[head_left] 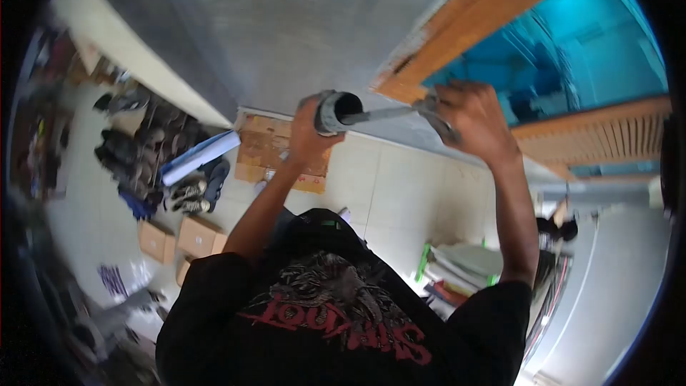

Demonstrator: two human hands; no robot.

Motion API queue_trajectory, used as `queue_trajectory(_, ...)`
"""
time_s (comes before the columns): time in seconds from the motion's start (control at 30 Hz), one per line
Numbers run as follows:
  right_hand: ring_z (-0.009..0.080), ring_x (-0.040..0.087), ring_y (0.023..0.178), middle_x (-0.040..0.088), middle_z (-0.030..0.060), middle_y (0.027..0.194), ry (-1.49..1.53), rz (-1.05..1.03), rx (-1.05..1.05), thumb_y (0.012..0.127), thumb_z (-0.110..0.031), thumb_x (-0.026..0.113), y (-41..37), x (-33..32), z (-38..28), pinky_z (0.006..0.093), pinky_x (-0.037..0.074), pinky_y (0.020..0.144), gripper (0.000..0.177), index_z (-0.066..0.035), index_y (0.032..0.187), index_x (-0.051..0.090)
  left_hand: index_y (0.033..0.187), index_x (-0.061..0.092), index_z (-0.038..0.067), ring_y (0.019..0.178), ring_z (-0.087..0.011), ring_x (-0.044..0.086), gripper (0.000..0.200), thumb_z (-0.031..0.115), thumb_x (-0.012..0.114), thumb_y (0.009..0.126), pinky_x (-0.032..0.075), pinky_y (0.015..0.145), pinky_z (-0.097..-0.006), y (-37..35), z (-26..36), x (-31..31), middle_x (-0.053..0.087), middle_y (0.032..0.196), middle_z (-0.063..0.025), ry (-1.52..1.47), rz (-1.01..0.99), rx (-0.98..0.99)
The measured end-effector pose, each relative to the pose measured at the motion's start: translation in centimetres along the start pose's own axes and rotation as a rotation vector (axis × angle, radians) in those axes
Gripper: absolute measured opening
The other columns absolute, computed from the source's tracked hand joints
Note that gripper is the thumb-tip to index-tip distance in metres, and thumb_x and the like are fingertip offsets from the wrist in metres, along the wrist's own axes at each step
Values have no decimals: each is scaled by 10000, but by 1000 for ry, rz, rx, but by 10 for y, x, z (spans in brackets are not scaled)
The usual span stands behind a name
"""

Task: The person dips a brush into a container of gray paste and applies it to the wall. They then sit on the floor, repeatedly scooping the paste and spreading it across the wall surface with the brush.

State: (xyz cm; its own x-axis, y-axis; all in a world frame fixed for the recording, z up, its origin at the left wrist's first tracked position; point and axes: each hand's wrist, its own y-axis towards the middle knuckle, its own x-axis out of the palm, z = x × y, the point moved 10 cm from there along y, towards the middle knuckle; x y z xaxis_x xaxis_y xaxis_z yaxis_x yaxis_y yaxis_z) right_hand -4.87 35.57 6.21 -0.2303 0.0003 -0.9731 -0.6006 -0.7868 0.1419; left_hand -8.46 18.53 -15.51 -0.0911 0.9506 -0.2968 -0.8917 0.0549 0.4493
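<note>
the person's left grip (pixel 309 132) is clamped round a dark pot (pixel 329 116), in front of the grey wall (pixel 307 36). the right grip (pixel 473 120) is closed on a flat tool (pixel 386 113), its far end at the pot's mouth. ragged pale marks edge the wooden frame (pixel 457 21); how much is done or left, one cannot tell.

Your cup (pixel 329 116) is round and grey, with a dark interior and uneven lighter grey on its rim. You hold it raised, its open mouth tilted towards the tool (pixel 388 113). Your tool is long, narrow and grey, held nearly level, with its far end at the cup's mouth. Whether that end touches the inner wall cannot be determined. The cup's contents are not discernible.
</note>
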Motion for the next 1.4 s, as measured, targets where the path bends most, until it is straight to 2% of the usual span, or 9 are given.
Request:
queue_trajectory(0.1,273,673,776,659,66,845,23,122,-86,678,-85,709,-18,7,0,394,545,669,215,-90,889,751,1338,545,40,1225,-399,563,895,103,953,544,460,1050,-452,-29,-11,18,614,1300,-179,22,46,-93)
queue_trajectory(0.3,264,686,767,665,78,822,-38,102,-206,711,-110,689,-16,3,-25,396,552,690,49,-105,759,699,1348,529,46,1184,-388,592,869,148,952,596,485,1024,-447,-64,9,16,608,1261,-195,37,148,-183)
queue_trajectory(0.33,266,689,760,668,81,821,-3,122,-224,718,-113,687,-14,-3,-32,399,553,689,26,-109,744,692,1348,529,47,1184,-395,591,877,160,955,589,487,1021,-452,-60,43,-1,606,1262,-193,129,174,-132)
queue_trajectory(0.4,268,688,741,667,81,820,22,171,-244,729,-107,688,-11,-14,-39,401,553,679,20,-102,747,691,1346,538,52,1192,-396,581,864,166,946,593,481,1027,-456,-61,40,-8,615,1251,-188,85,175,-127)
queue_trajectory(0.57,276,698,757,672,84,834,38,160,-235,741,-114,696,17,-29,-58,401,551,675,67,-84,797,718,1333,553,55,1194,-379,583,848,172,936,585,482,1026,-454,-51,61,-54,636,1253,-157,173,217,-57)
queue_trajectory(0.7,283,703,794,678,87,865,3,153,-228,749,-113,696,32,-19,-76,404,555,697,118,-82,859,722,1321,560,57,1186,-369,591,852,172,942,569,485,1023,-449,-48,6,-70,640,1250,-155,43,170,-93)
queue_trajectory(0.8,286,705,811,678,88,885,-7,117,-202,754,-111,693,47,-16,-80,404,557,708,154,-82,902,722,1318,560,37,1177,-329,617,831,146,944,589,501,1022,-423,-40,38,-94,638,1251,-156,157,164,-32)
queue_trajectory(1.13,285,710,796,673,87,859,10,121,-159,759,-116,690,60,-1,-86,401,561,686,207,-83,958,738,1306,562,27,1161,-299,658,815,171,952,605,521,1017,-424,-40,33,-109,671,1227,-156,258,148,-36)
queue_trajectory(1.4,276,698,782,672,69,840,-35,138,-131,771,-125,677,59,-20,-86,402,553,681,150,-99,908,732,1305,557,9,1163,-286,648,790,126,933,621,516,1007,-401,-33,29,-101,657,1242,-153,87,165,-24)
